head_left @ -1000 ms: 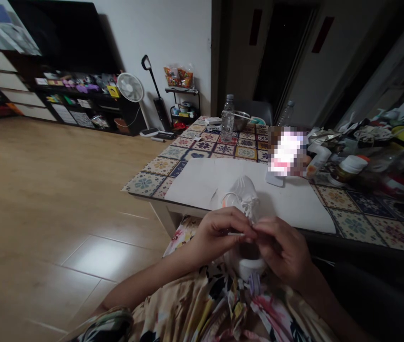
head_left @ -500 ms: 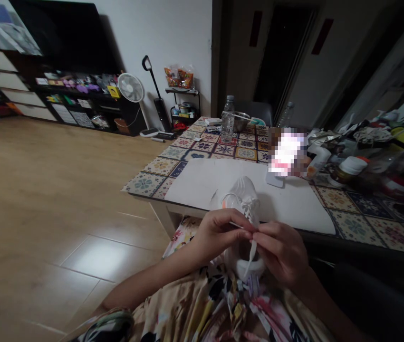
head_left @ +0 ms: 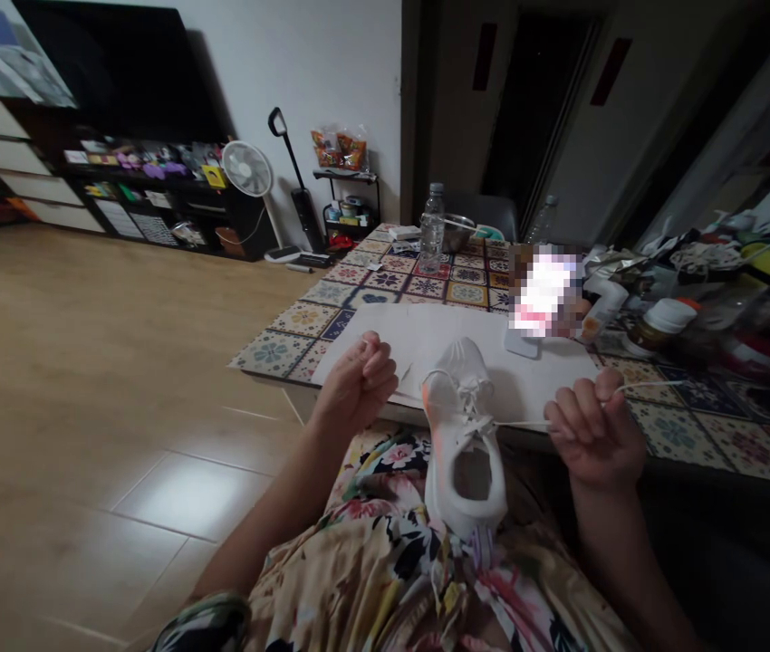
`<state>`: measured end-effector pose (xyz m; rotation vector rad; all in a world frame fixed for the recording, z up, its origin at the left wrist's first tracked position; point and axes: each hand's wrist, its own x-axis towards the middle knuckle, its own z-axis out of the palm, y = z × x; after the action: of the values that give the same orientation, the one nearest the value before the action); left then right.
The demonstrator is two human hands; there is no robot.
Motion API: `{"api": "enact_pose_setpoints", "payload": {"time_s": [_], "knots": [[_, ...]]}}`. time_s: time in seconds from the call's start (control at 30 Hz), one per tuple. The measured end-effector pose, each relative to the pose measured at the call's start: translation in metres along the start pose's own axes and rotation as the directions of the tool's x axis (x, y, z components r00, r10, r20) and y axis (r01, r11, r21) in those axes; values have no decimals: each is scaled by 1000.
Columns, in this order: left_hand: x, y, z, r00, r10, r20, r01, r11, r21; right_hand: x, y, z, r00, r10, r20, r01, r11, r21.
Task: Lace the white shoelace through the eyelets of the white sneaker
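Observation:
A white sneaker (head_left: 461,453) rests heel-down on my lap, its toe leaning on the table's front edge. My right hand (head_left: 592,433) is fisted on a white shoelace end (head_left: 643,385) that runs taut from the shoe's eyelets out to the right. Left of the shoe, my left hand (head_left: 358,385) is a closed fist; a lace strand in it is too thin to make out. The two hands are spread wide apart on either side of the sneaker.
A white paper sheet (head_left: 548,385) covers the near part of the patterned tablecloth (head_left: 290,319). A water bottle (head_left: 432,228), a metal bowl (head_left: 458,231) and a heap of bottles and clutter (head_left: 697,299) stand further back and right. Wooden floor (head_left: 86,362) lies to the left.
Both hands were pinched together over the shoe's laces; they have pulled apart, left going left and right going right, drawing the lace tight.

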<state>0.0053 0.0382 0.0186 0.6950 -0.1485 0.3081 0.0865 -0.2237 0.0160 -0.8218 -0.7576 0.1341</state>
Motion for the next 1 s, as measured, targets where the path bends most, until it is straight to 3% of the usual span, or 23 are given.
{"api": "enact_pose_setpoints", "payload": {"time_s": [0.1, 0.17, 0.23, 0.33, 0.43, 0.5, 0.6, 0.7, 0.77, 0.9, 1.0], "knots": [[1, 17, -18, 988, -147, 51, 126, 947, 295, 1, -8, -27, 980, 39, 197, -22, 996, -85], [-1, 23, -27, 977, -183, 106, 114, 877, 466, -1, -10, -40, 897, 135, 422, -50, 977, -206], [-3, 24, -31, 951, -250, 180, 88, 782, 617, -1, -9, -44, 801, 261, 539, -88, 942, -325], [-6, 19, -26, 875, -450, 177, 126, 566, 815, 1, -5, -33, 752, 395, 527, -108, 863, -493], [-6, 10, -16, 818, -566, 103, 133, 360, 923, 4, -1, -17, 777, 444, 446, -60, 758, -650], [-5, 6, -12, 792, -603, 101, 104, 295, 950, 4, 1, -13, 788, 483, 383, -51, 670, -740], [-3, 3, -16, 771, -631, 84, 115, 267, 957, 1, 3, -13, 778, 564, 277, -105, 551, -828], [-2, 2, -23, 762, -644, 71, 162, 296, 941, -1, 3, -14, 780, 591, 205, -199, 545, -814], [-1, 4, -26, 760, -637, 124, 136, 343, 930, -1, 1, -15, 766, 606, 215, -207, 549, -810], [1, 13, -25, 768, -571, 289, -41, 407, 913, 3, -5, -18, 758, 583, 290, -91, 536, -839], [2, 18, -24, 771, -495, 400, -121, 504, 855, 7, -9, -22, 773, 518, 367, -46, 623, -781]]}}
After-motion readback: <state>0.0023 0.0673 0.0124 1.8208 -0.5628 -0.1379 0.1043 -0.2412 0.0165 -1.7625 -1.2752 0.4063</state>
